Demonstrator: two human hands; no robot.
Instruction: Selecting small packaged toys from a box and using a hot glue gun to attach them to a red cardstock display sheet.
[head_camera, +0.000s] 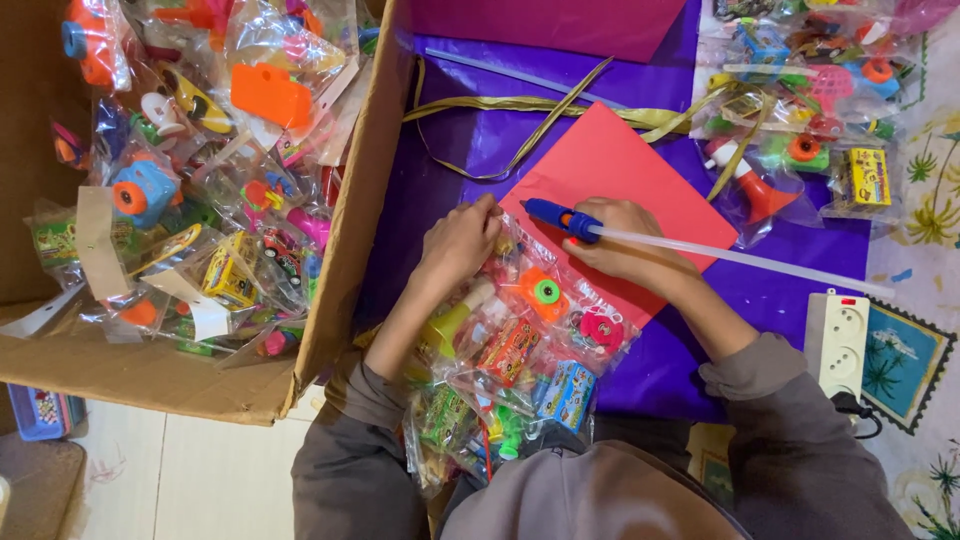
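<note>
1. The right hand (622, 240) holds a blue glue gun (560, 218) in a closed grip, with a long clear glue stick (740, 258) running out of its back toward the right.
2. The glue gun's tip lies over a red card sheet (620, 165), near that sheet's lower left edge.
3. The left hand (460, 240) presses down on the top edge of a clear plastic bag of small toys (520, 340); its fingers are bent onto the bag, a narrow grip that pins rather than lifts.
4. The bag lies partly over the lower corner of the red card sheet and reaches down toward the person's lap; inside it show an orange piece, a pink round piece, a yellow-green tube and small coloured boxes.
5. Both sheet and bag rest on a purple plastic sheet (440, 170), with a strip of pale gold ribbon (520, 105) curling across its upper part.
6. To the left, an open cardboard box (345, 230) is full of similar bagged toys.
7. At upper right lies another heap of toy bags (800, 100), just beside the red card sheet.
8. A white power strip (838, 340) sits at the right, near the right sleeve.
</note>
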